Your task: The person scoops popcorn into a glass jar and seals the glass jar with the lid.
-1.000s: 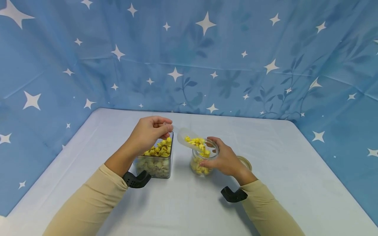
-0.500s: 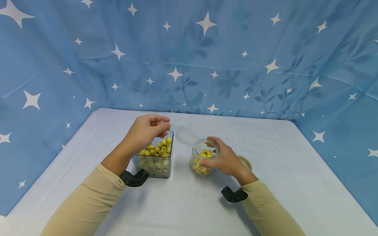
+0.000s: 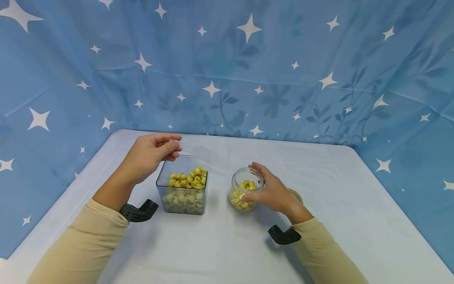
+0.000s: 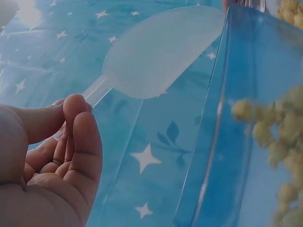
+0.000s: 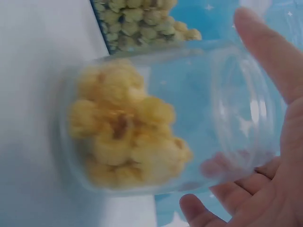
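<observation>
My left hand (image 3: pixel 150 156) pinches the handle of a clear, frosted scoop (image 4: pixel 161 54) between thumb and fingers. The scoop's bowl holds no popcorn and hangs above the right rim of a clear square box (image 3: pixel 182 201). Yellow popcorn (image 3: pixel 188 180) partly fills that box. To its right a glass jar (image 5: pixel 199 109) stands upright on the table, mouth uncovered. Inside the jar, popcorn (image 5: pixel 125 127) reaches roughly halfway up. My right hand (image 3: pixel 271 193) holds the jar from the right side, thumb in front and fingers behind.
A round gold-rimmed lid (image 3: pixel 295 195) lies on the white table (image 3: pixel 227 248) behind my right wrist, partly hidden by it. Behind the table hangs a blue curtain (image 3: pixel 227 71) with white stars. Box and jar stand a short gap apart.
Popcorn on the scoop has dropped into the jar, leaving the scoop bare. My left hand has drawn the scoop back leftward over the box. My right hand stays on the jar.
</observation>
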The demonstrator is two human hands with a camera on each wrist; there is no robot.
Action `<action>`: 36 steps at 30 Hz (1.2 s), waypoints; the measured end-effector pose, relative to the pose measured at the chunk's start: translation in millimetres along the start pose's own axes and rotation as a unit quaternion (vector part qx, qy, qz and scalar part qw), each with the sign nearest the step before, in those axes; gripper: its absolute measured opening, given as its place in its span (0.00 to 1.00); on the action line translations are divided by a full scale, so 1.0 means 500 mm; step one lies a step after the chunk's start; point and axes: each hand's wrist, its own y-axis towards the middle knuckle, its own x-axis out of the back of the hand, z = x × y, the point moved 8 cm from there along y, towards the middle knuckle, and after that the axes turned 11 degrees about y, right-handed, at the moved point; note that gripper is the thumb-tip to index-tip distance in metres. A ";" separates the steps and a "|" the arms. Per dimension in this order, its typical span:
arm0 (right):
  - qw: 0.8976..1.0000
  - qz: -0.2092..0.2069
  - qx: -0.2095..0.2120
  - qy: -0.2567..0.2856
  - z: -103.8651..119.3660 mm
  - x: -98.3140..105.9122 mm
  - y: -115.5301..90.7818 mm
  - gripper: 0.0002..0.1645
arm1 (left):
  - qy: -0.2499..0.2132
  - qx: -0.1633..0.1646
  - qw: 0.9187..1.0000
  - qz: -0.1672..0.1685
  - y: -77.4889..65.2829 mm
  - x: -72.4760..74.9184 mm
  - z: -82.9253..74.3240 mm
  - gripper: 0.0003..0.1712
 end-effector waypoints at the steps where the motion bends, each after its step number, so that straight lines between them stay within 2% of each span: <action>1: 1.000 0.001 0.007 -0.002 0.006 0.002 0.000 0.65 | 0.005 -0.002 1.000 -0.003 -0.004 0.009 0.002 0.23; 7: 0.996 -0.002 0.083 -0.032 0.072 0.018 0.007 0.63 | 0.040 0.004 0.999 -0.028 -0.023 0.070 0.019 0.25; 11: 0.991 -0.002 0.129 -0.042 0.120 0.010 0.017 0.62 | 0.052 0.006 0.998 -0.038 -0.035 0.103 0.029 0.26; 18: 0.987 0.046 0.146 -0.058 0.183 -0.049 0.049 0.65 | 0.102 0.012 0.993 -0.063 -0.052 0.141 0.035 0.24; 22: 0.984 0.091 0.132 -0.078 0.197 -0.089 0.075 0.67 | 0.146 0.032 0.987 -0.062 -0.055 0.145 0.035 0.23; 26: 0.980 0.138 0.094 -0.104 0.192 -0.127 0.096 0.70 | 0.182 0.049 0.981 -0.051 -0.052 0.141 0.026 0.24; 30: 0.976 0.168 0.059 -0.126 0.179 -0.156 0.112 0.71 | 0.215 0.049 0.975 -0.034 -0.042 0.131 0.010 0.25; 36: 0.973 0.186 0.056 -0.127 0.175 -0.176 0.122 0.68 | 0.245 0.032 0.969 -0.004 -0.023 0.103 -0.010 0.21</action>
